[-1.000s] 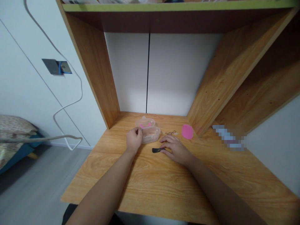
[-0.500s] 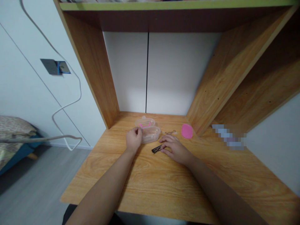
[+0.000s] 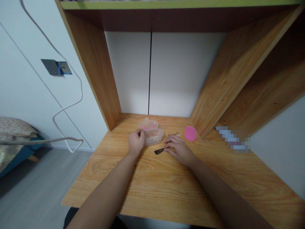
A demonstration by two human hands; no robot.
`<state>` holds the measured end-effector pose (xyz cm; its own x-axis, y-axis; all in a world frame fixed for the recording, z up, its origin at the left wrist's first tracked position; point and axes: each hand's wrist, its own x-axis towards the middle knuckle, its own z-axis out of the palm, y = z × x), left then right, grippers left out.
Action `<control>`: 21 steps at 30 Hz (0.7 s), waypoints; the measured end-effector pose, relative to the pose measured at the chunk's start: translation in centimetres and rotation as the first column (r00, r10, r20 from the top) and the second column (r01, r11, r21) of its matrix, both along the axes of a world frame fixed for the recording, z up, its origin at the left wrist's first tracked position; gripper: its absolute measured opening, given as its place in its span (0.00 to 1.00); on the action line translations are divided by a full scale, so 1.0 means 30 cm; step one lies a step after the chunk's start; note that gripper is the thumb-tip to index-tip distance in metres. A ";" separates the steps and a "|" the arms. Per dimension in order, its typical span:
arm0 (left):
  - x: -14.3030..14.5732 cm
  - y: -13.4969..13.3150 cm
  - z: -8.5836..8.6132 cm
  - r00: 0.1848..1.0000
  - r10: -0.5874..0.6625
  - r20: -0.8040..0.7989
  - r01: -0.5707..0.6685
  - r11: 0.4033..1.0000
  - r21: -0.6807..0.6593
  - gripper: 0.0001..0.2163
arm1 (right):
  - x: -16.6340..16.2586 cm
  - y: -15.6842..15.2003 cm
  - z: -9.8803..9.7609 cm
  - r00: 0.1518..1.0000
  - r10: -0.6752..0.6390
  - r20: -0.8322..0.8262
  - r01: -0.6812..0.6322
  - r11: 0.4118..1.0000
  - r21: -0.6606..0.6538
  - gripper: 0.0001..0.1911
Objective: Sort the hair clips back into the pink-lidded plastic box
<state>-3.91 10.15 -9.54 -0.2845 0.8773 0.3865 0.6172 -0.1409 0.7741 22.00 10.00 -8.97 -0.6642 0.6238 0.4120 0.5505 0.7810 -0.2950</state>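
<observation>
My left hand (image 3: 136, 142) is closed at the left side of a clear plastic box (image 3: 154, 137), its fingers pinching the rim. The box stands open, its clear lid (image 3: 147, 123) with a pink handle folded back behind it. My right hand (image 3: 179, 149) pinches the narrow end of a black hair clip (image 3: 159, 151) between thumb and fingertips, just in front of the box. Whether more than one clip is in the pinch I cannot tell. Beyond the right fingers lie small thin brown loops (image 3: 177, 133), partly hidden by the hand.
A pink oval plastic piece (image 3: 190, 133) lies right of the loops on the wooden desk (image 3: 152, 187). Wooden side panels (image 3: 95, 70) and a shelf (image 3: 181, 4) frame the back. A blurred-out object (image 3: 231, 136) sits further right. A pale cable (image 3: 81, 86) hangs at left.
The black clips, fanned apart before, now show as one narrow shape. My right hand has shifted slightly right. The left hand and box stay in place.
</observation>
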 end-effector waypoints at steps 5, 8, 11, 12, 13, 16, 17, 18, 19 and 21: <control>0.000 0.001 0.001 1.000 0.009 -0.027 -0.009 1.000 -0.013 0.16 | 0.000 0.002 -0.004 1.000 -0.009 -0.005 0.009 1.000 0.005 0.05; 0.000 0.002 0.001 0.999 0.016 -0.035 -0.017 0.999 -0.029 0.16 | -0.005 0.002 -0.007 1.000 0.006 -0.007 -0.006 1.000 0.004 0.06; 0.000 0.002 0.001 0.999 0.016 -0.028 -0.017 1.000 -0.025 0.16 | -0.012 -0.003 -0.008 1.000 0.012 0.007 -0.012 1.000 -0.006 0.06; 0.000 0.002 0.001 1.000 0.016 -0.023 -0.016 1.000 -0.019 0.16 | -0.015 -0.005 -0.008 1.000 0.010 0.013 -0.010 1.000 -0.010 0.06; 0.000 0.002 0.000 1.000 0.015 -0.019 -0.016 1.000 -0.014 0.16 | -0.017 -0.007 -0.008 1.000 0.006 0.019 -0.005 1.000 -0.014 0.07; 0.001 0.002 0.000 1.000 0.010 -0.002 -0.010 1.000 -0.005 0.16 | -0.024 -0.015 -0.004 0.999 -0.004 0.033 0.005 1.000 -0.016 0.06; 0.001 0.001 0.000 1.000 0.008 0.003 -0.008 1.000 -0.004 0.16 | -0.026 -0.017 -0.003 0.999 -0.004 0.038 0.004 1.000 -0.015 0.06; 0.002 0.001 0.001 1.000 0.008 0.006 -0.008 1.000 -0.004 0.16 | -0.027 -0.018 -0.002 0.999 -0.004 0.042 0.004 1.000 -0.013 0.07; 0.002 0.000 0.001 1.000 0.008 0.006 -0.008 1.000 -0.004 0.16 | -0.028 -0.019 -0.001 0.999 -0.006 0.045 0.007 1.000 -0.011 0.09; 0.002 -0.001 0.002 1.000 0.012 0.000 -0.012 1.000 -0.005 0.16 | -0.028 -0.020 -0.001 0.998 -0.019 0.055 0.019 1.000 -0.007 0.12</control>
<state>-3.84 10.11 -9.47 -0.2950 0.8758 0.3821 0.6184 -0.1299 0.7751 21.16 9.41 -8.99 -0.6737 0.6396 0.3702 0.5810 0.7680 -0.2697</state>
